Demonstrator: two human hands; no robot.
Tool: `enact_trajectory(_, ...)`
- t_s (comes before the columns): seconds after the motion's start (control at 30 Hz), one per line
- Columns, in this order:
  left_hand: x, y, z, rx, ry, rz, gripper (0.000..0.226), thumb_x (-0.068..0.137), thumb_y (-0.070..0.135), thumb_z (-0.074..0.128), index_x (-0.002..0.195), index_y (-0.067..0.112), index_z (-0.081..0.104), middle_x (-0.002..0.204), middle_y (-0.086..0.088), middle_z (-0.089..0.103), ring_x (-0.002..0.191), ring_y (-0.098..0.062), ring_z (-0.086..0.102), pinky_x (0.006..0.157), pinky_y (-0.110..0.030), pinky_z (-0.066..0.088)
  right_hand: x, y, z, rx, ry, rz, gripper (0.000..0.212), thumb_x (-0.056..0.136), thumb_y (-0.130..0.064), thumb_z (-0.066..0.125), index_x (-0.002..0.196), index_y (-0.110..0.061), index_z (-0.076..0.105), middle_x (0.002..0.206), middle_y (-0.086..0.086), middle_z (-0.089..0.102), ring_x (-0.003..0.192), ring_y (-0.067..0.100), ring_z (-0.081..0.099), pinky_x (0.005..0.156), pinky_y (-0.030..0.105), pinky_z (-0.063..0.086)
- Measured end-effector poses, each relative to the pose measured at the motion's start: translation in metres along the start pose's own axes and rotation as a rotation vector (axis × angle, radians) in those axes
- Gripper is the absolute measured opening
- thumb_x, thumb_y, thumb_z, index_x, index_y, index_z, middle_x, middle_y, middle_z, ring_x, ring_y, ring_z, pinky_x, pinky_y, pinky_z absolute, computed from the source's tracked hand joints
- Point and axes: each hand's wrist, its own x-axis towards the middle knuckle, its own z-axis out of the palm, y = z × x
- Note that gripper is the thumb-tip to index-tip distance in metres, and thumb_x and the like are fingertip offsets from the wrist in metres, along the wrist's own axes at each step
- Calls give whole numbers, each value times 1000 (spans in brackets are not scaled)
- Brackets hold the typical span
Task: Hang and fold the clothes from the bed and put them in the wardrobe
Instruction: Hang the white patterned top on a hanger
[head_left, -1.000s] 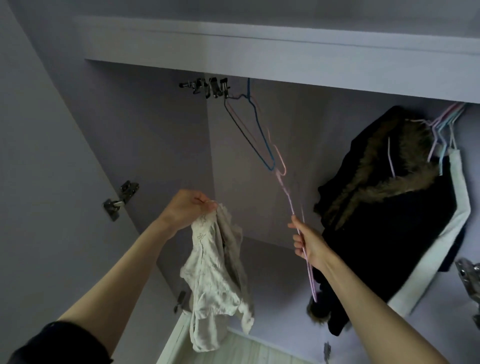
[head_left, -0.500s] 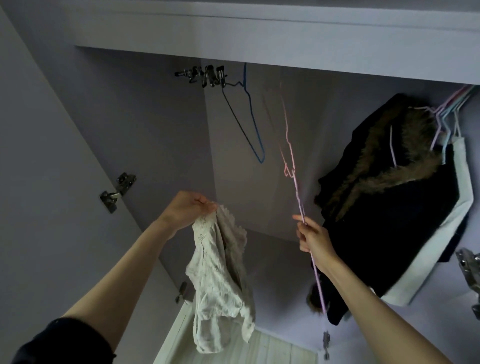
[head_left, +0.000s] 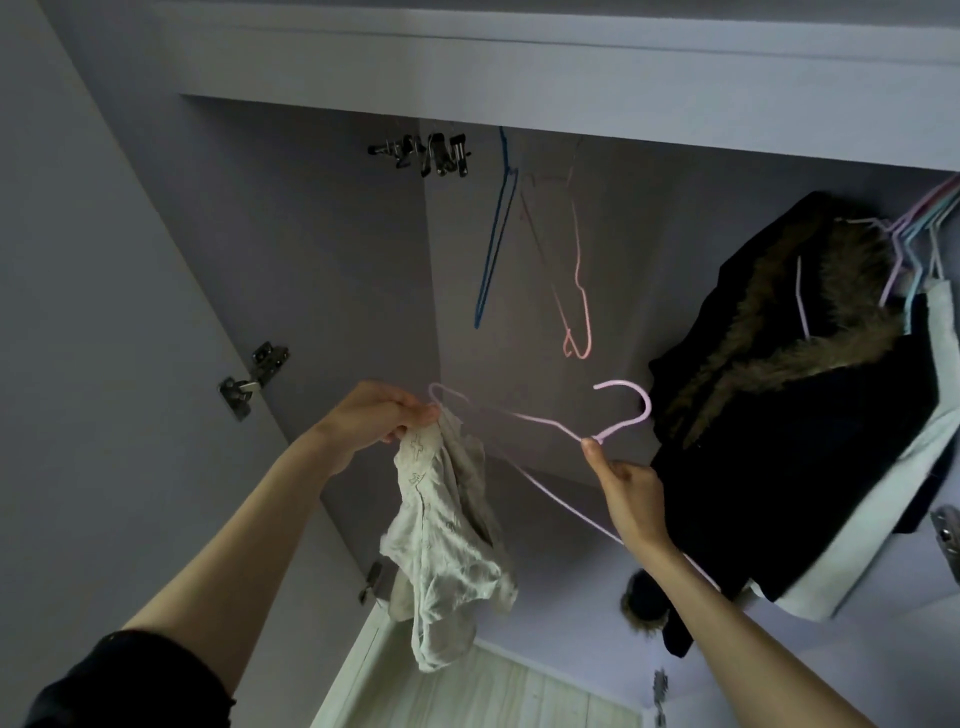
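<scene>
**Hanger in right hand, garment in left, inside wardrobe**

Right hand (head_left: 631, 496) pinches the thin lilac wire hanger (head_left: 524, 423) at its neck, just below the hook, fingers curled round the wire. Hook points up and right; the hanger lies tilted, one shoulder reaching left to the left hand, the other running down past the right wrist.

Left hand (head_left: 374, 418) grips the crumpled cream-white cloth garment (head_left: 441, 545) by its top edge, fingers curled shut on the fabric. Garment hangs limp below the hand, well above the pale wood floor (head_left: 493, 691). The hanger's left tip is touching or just beside the left fingers; cannot tell which.

Both hands are raised in front of the open lilac wardrobe (head_left: 322, 234). Above them, a blue wire hanger (head_left: 496, 244) and a pink wire hanger (head_left: 576, 291) hang free. To the right hangs a black coat with brown fur trim (head_left: 810, 415), with a white garment (head_left: 883, 525) behind it and several pastel hanger hooks (head_left: 919, 218) bunched at the top. Metal clips (head_left: 431, 153) sit at the upper left of the compartment.
</scene>
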Motion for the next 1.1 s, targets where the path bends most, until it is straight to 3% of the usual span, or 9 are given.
enact_trajectory(0.1, -3, -4, -3, -68, -36, -12, 9, 82, 21, 71, 75, 21, 76, 83, -8, 60, 79, -18, 53, 71, -24, 43, -10, 0, 7, 122, -174, -58, 48, 92, -39, 54, 48, -20, 49, 47, 0, 41, 43, 12, 37, 50, 24, 34)
enact_trajectory(0.17, -4, -6, -3, -102, -36, -27, 6, 81, 21, 72, 77, 20, 76, 86, -10, 62, 83, -20, 55, 77, -28, 45, -14, -4, 16, 75, -343, -54, 28, 98, -26, 47, 84, -15, 69, 56, 0, 55, 40, 6, 43, 48, 18, 38)
enact_trajectory(0.3, -5, -15, -5, -80, -34, -64, 23, 84, 22, 69, 91, 0, 69, 87, -11, 58, 83, -20, 52, 77, -29, 42, -15, -14, 32, 130, -460, 23, 23, 101, -14, 39, 113, -11, 59, 64, 2, 53, 39, 4, 36, 45, 19, 33)
enact_trajectory(0.5, -13, -36, -20, -245, 147, -179, 14, 91, 18, 61, 85, 6, 61, 86, -10, 62, 83, -23, 60, 84, -37, 48, -6, -36, 31, 77, -479, -39, 23, 92, -26, 59, 79, -9, 69, 55, -8, 50, 48, 4, 39, 47, 13, 30)
enact_trajectory(0.63, -20, -39, -33, -293, 152, -205, 10, 90, 17, 61, 88, 7, 64, 85, -7, 66, 79, -20, 63, 79, -33, 51, -11, -40, 34, 59, -277, -132, 47, 93, -36, 56, 83, 10, 58, 59, 15, 51, 60, 28, 49, 64, 34, 41)
enact_trajectory(0.73, -23, -39, -39, -271, 119, -218, 10, 89, 18, 63, 86, 9, 65, 84, -6, 68, 79, -19, 64, 77, -31, 51, -11, -47, 36, -63, -339, -128, 32, 98, -22, 43, 77, -4, 58, 62, -11, 50, 71, 12, 50, 63, 13, 37)
enact_trajectory(0.9, -24, -43, -57, -169, 76, -230, 7, 86, 21, 66, 89, 14, 68, 90, -1, 72, 88, -16, 65, 81, -28, 49, -11, -48, 36, -24, -488, -79, 24, 99, -14, 44, 92, -18, 66, 54, -22, 50, 57, -7, 47, 56, 5, 36)
enact_trajectory(1.0, -25, -43, -66, -91, 137, -209, 6, 87, 18, 65, 83, 14, 66, 81, -2, 67, 76, -15, 62, 68, -22, 50, -9, -52, 30, 153, -467, -7, 23, 97, -17, 48, 98, -12, 70, 43, -20, 46, 54, 0, 39, 53, 13, 32)
enact_trajectory(1.1, -25, -43, -72, 22, 266, -121, 17, 88, 11, 64, 71, 12, 60, 60, -2, 50, 53, -13, 45, 47, -15, 39, -5, -59, 23, 244, -409, 10, 22, 92, -21, 57, 75, -16, 70, 46, -15, 37, 57, 5, 33, 56, 21, 26)
